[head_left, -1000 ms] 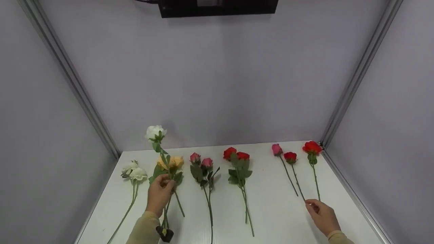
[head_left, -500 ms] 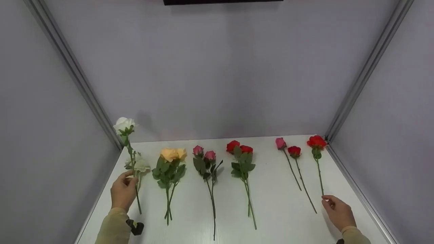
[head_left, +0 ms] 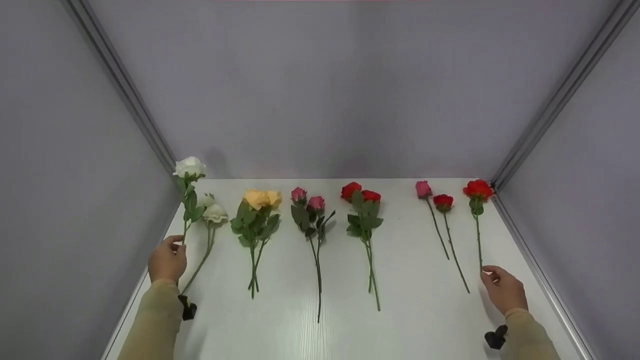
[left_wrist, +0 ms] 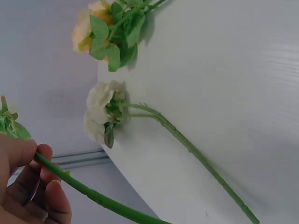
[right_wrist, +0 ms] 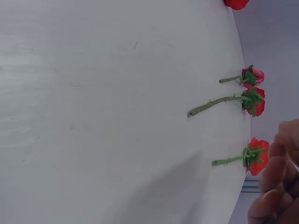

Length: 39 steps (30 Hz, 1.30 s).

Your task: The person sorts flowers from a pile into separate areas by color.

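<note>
In the head view my left hand [head_left: 167, 260] is at the table's left side, pinching the green stem of a white rose [head_left: 190, 167] raised above the table. The left wrist view shows that stem [left_wrist: 100, 198] between thumb and fingers. Two more white roses [left_wrist: 105, 105] lie beside it on the table. My right hand [head_left: 504, 287], fingers loosely curled, hovers near the stem end of a red flower [head_left: 478, 190]. In the right wrist view that red flower's stem [right_wrist: 228, 161] lies apart from the fingers [right_wrist: 273, 172].
Yellow roses [head_left: 262, 199], pink roses [head_left: 316, 203] and red roses [head_left: 370, 196] lie in bunches along the white table [head_left: 280, 335]. A pink rosebud [head_left: 423, 188] and a dark red flower [head_left: 443, 201] lie nearer the right. Grey walls [head_left: 300, 100] enclose the back and sides.
My left hand has carried the white rose leftward from over the yellow roses to left of the white pair. My right hand has shifted right, from the dark red flower's stem towards the red one's.
</note>
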Each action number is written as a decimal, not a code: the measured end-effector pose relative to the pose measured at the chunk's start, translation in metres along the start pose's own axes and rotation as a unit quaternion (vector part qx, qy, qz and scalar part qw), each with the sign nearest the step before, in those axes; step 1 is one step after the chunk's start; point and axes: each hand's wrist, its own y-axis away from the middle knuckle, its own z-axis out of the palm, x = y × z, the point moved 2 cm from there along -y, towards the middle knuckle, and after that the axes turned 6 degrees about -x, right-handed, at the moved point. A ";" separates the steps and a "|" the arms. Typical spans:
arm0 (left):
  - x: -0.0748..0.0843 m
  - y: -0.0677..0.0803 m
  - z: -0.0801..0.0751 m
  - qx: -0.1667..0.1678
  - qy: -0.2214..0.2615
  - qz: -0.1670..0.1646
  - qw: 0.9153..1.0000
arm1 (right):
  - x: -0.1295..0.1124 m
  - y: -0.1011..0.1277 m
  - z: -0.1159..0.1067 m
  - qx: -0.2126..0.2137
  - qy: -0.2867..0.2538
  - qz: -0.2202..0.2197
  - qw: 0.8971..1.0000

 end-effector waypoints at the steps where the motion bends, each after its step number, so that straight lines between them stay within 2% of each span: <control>1: -0.002 -0.002 -0.001 -0.002 -0.005 -0.009 1.000 | -0.001 -0.003 0.000 -0.002 -0.002 0.002 1.000; 7: -0.017 -0.007 -0.002 -0.012 -0.015 -0.040 0.999 | 0.002 -0.007 0.002 -0.027 0.002 0.015 1.000; 9: -0.021 -0.009 0.003 -0.014 -0.015 -0.046 0.999 | 0.005 -0.008 0.001 -0.031 0.010 0.014 0.999; 16: -0.021 -0.026 0.023 -0.021 -0.033 -0.055 0.998 | 0.009 -0.008 0.000 -0.037 0.010 0.031 0.999; 25: -0.046 -0.021 0.045 -0.053 -0.051 -0.090 0.993 | 0.004 -0.019 0.012 -0.046 0.011 0.034 0.998; 32: -0.066 -0.020 0.068 -0.095 -0.059 -0.097 0.989 | 0.016 -0.015 0.013 -0.054 0.006 0.080 0.995; 39: -0.077 -0.017 0.073 -0.098 -0.054 -0.106 0.988 | 0.022 -0.025 0.018 -0.074 -0.031 0.139 0.987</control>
